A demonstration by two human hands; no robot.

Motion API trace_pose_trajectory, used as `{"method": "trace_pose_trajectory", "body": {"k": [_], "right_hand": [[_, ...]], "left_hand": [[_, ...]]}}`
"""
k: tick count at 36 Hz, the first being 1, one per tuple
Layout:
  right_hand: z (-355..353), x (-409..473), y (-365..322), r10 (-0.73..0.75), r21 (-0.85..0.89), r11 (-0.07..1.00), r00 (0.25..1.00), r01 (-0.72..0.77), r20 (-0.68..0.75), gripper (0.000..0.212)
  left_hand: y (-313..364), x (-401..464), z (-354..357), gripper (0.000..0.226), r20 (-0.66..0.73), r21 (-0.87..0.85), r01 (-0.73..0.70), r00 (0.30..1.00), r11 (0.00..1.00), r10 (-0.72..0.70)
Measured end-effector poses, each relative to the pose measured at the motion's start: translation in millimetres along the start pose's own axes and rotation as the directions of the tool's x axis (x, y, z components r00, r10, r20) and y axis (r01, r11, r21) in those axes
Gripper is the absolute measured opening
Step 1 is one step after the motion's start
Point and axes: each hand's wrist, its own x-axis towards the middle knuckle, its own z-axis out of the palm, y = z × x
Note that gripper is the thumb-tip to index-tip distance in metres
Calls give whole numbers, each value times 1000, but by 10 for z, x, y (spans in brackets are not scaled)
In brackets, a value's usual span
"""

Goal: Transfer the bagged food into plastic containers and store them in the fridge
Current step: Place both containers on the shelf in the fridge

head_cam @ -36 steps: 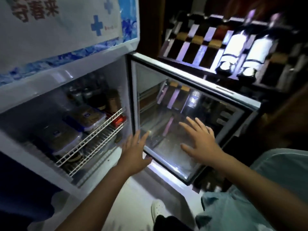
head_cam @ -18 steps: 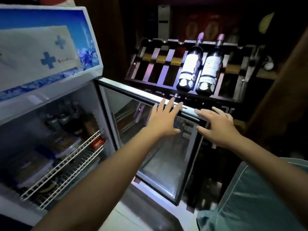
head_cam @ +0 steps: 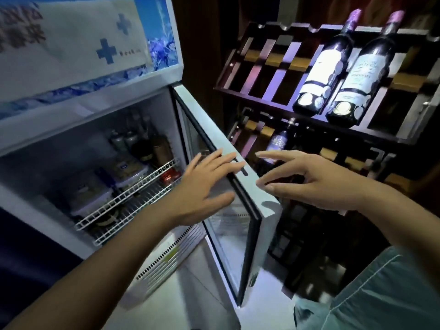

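The small display fridge (head_cam: 100, 110) stands open at the left, its glass door (head_cam: 228, 234) swung partway out toward me. Two plastic containers with food sit on the white wire shelf (head_cam: 133, 194): one (head_cam: 88, 194) at the front left, another (head_cam: 128, 170) behind it. My left hand (head_cam: 204, 186) is spread flat, fingertips on the top edge of the door on its inner side. My right hand (head_cam: 307, 182) hovers with fingers apart just outside the door's top edge and holds nothing.
Cans and jars (head_cam: 142, 144) stand at the back of the fridge shelf. A dark wooden wine rack (head_cam: 262, 67) stands close behind the door, with two bottles (head_cam: 342, 67) on top and one (head_cam: 278, 144) lower. My pale blue clothing (head_cam: 381, 294) is at the bottom right.
The door has swung from wide open to about half shut. Both hands rose from the glass pane to the door's top edge; the left hand moved from the fridge opening onto the door.
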Motion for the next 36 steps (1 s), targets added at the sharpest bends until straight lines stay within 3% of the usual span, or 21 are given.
{"method": "trace_pose_trajectory", "body": {"k": [5,8,15,19,23,25,26,28,30,33,36], "right_hand": [[351,562,-305,-218,233,955,965,181,144,25],[611,908,-442,-311,381,895,936,232,162,29],[1161,1718,-768,-420,146,902,904,406,82,50],[1532,2079,-1006,-456,99,887,889,450,39,58],[2009,2368,-1248,-465,-50,885,883,463,-60,69],[2216,2523,-1375,-453,-93,891,883,445,-118,72],[2297,2610,-1434,-446,-103,895,883,435,-150,71],[2431,2787,-1529,-440,-132,897,878,421,-190,71],[2537,2954,-1596,-433,-172,898,880,404,-196,72],[2641,3166,-1655,-423,-253,893,887,373,-184,75],[2745,3317,-1665,-388,-322,891,904,318,-180,76]], "left_hand": [[-102,-678,-329,69,47,-6,130,991,992,-129],[-154,-1124,-550,75,71,26,201,977,979,-203],[-373,-2085,-896,85,-44,17,419,907,908,-418],[-584,-2413,-880,80,-251,17,519,829,854,-499],[-877,-2543,-729,76,-586,-64,625,608,778,-536],[-1010,-2554,-610,72,-708,27,651,548,758,-445],[-1070,-2550,-526,70,-726,104,638,573,763,-381],[-1194,-2534,-351,71,-660,245,578,687,778,-303],[-1382,-2549,-244,80,-552,346,563,769,750,-322],[-1788,-2600,-316,93,-461,460,623,777,633,-429],[-2213,-2654,-447,94,-452,551,626,780,552,-433]]}}
